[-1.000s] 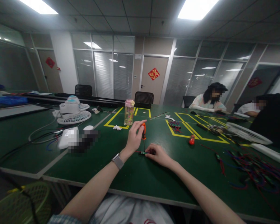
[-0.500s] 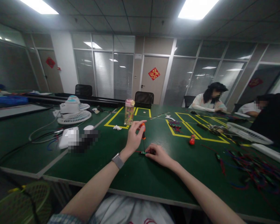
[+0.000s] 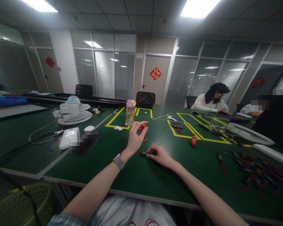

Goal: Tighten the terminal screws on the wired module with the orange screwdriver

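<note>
My left hand (image 3: 135, 138) is closed around the orange and black handle of a screwdriver (image 3: 145, 138), which stands nearly upright. The screwdriver's tip comes down on a small green circuit board (image 3: 143, 153) lying on the table, with a red wire at its left end. At the board's right side, my right hand (image 3: 160, 155) rests on the table and pinches the board between thumb and fingers. My right fingertips partly cover the board, so its right end is hidden.
A green table (image 3: 122, 185) carries a water bottle (image 3: 130, 113), a white fan (image 3: 74, 111), a red screwdriver (image 3: 193, 140) and a batch of wired boards (image 3: 176, 126) inside yellow tape. More wired boards (image 3: 257, 171) lie heaped at right. Another person (image 3: 211, 100) sits across the table.
My left fingers have shifted slightly on the screwdriver handle, which leans a little differently. My right hand and the circuit board stay in place.
</note>
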`<state>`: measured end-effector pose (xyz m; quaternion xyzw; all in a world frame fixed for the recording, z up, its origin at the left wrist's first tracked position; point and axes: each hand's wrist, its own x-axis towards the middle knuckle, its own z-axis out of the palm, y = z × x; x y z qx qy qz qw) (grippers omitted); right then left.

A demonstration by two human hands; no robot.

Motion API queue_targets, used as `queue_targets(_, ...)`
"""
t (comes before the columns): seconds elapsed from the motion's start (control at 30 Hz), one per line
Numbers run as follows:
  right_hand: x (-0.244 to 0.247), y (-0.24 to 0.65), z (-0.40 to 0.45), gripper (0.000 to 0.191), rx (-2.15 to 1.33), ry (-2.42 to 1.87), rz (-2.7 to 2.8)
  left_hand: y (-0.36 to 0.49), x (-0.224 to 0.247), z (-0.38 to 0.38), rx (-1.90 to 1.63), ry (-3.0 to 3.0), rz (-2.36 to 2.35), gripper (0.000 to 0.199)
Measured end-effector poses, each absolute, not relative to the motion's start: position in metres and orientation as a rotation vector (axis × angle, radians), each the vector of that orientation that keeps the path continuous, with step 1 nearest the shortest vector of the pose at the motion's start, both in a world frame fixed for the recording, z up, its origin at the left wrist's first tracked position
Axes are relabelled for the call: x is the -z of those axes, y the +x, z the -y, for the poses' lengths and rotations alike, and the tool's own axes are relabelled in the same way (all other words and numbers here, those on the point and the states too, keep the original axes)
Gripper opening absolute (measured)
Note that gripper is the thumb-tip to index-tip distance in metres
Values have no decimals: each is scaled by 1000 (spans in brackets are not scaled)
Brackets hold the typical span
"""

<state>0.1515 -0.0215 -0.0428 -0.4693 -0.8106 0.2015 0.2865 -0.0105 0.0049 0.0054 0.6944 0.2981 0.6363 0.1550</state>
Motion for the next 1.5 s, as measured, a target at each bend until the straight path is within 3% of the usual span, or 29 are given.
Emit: queue_targets(1.5,50,154,17,6,-542,-1218,2158,-13,-5,-10,-1791,1945,-830,32)
